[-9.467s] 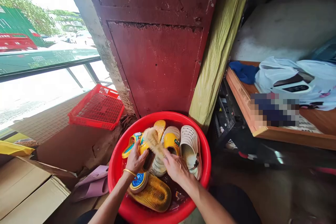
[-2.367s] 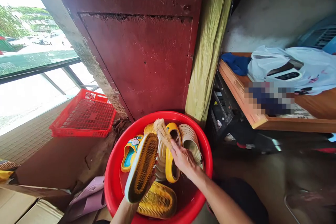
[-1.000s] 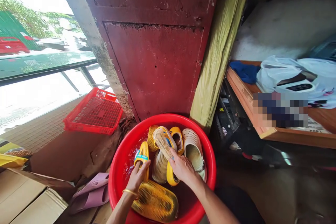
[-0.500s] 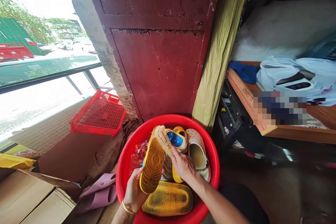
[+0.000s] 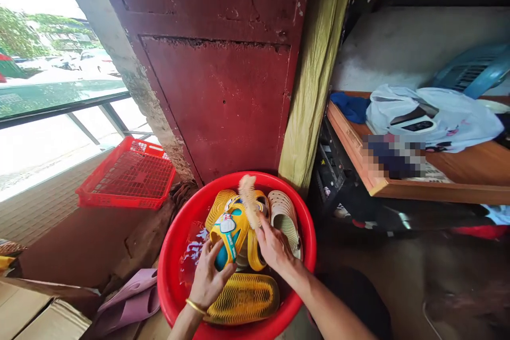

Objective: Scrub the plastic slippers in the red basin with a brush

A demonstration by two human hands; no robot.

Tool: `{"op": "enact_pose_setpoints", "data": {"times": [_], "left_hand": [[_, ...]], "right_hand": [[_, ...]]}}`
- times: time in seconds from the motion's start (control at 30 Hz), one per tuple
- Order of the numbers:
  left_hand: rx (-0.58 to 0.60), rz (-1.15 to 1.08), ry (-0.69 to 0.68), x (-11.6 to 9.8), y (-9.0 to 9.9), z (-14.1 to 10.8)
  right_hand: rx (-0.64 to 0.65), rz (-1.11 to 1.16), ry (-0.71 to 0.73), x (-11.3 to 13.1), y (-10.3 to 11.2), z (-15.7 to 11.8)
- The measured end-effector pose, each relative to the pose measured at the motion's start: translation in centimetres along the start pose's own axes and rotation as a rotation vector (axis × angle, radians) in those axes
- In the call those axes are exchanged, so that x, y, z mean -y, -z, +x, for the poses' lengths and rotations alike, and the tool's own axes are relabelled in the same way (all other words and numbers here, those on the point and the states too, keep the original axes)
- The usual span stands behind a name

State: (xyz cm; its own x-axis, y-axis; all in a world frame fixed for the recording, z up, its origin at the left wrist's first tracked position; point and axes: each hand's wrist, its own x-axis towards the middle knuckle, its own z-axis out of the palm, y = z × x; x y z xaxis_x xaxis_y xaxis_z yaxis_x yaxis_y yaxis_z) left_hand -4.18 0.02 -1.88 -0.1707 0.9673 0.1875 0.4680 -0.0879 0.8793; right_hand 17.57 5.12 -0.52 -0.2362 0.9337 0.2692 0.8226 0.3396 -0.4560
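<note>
My left hand (image 5: 212, 272) is closed around the heel end of a yellow child's clog (image 5: 235, 223) with teal trim and a white badge, its upper side facing up. A pale scrub brush (image 5: 247, 199) is gripped in my right hand (image 5: 277, 247), bristles toward the clog; I cannot tell whether they touch it. Below both hands is a red basin (image 5: 308, 228) with water. In it lie a yellow sole (image 5: 243, 297) near the front, another yellow sole (image 5: 217, 206) at the back left, and a beige clog (image 5: 283, 218) at the right. More yellow footwear is partly hidden behind the brush.
A red plastic crate (image 5: 127, 175) and purple slippers (image 5: 129, 303) are left of the basin, near cardboard (image 5: 35, 308). A dark red door (image 5: 223, 101) stands behind. On the right, a wooden shelf (image 5: 458, 191) holds white plastic bags (image 5: 438, 111) and a blue fan (image 5: 474, 71).
The left hand held footwear sole-up under the brush; now a clog's upper side faces up there. The brush is more upright. The view has shifted right.
</note>
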Motion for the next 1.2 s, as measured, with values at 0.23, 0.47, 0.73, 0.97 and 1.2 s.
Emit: {"op": "enact_pose_setpoints", "data": {"times": [0.23,0.47,0.73,0.97,1.2], "left_hand": [[0.111,0.280,-0.179,3.6,-1.4,1.2],[0.073,0.478,-0.383,4.9,-1.0,0.7],[0.082,0.151,-0.127,3.6,-1.1,0.4],[-0.012,-0.604,0.402,0.2,-0.7,0.6],[0.101,-0.790,0.533,-2.4,0.5,0.3]], "right_hand": [[0.195,-0.201,0.219,2.0,-0.4,-3.1],[0.157,-0.176,-0.033,-0.6,0.5,0.4],[0.119,-0.137,-0.095,-0.7,-0.6,0.2],[0.028,0.066,0.172,2.2,-3.5,-3.6],[0.014,-0.085,-0.049,-1.5,0.5,1.3]]}}
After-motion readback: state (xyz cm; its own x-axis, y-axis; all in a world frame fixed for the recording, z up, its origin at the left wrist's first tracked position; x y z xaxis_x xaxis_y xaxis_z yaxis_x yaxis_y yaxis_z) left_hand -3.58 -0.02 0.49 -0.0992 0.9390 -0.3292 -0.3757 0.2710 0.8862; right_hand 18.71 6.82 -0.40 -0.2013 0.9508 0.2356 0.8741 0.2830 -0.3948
